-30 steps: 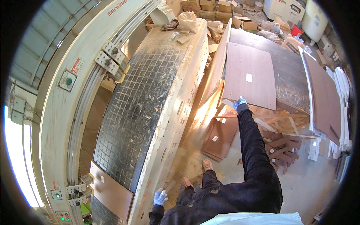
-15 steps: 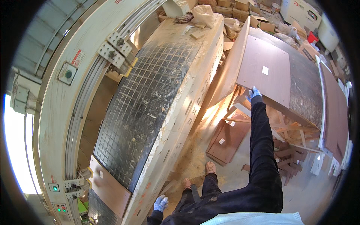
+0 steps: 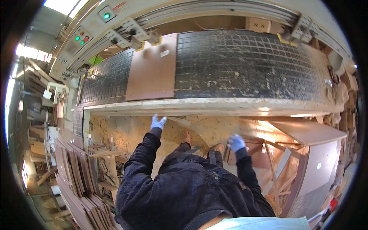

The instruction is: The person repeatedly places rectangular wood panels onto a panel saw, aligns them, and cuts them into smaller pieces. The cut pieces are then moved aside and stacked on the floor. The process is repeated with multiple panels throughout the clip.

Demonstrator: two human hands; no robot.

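by the edge of the black table (image 3: pixel 234 65), the left hand (image 3: pixel 158 122) has its fingers wide apart. the right hand (image 3: pixel 236 142) is blurry, so i cannot tell how wide its fingers are. past the left hand, a brown board (image 3: pixel 151 78) lies on the table.

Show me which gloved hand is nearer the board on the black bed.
The left hand, pictured just below the brown board; the right hand is farther off, rightward.

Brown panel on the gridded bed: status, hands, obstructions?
Left hand open, empty, near front edge of gridded bed. Right hand empty, above floor. Brown panel lying on bed, neither hand on it. Yellow-edged fittings at its far end.
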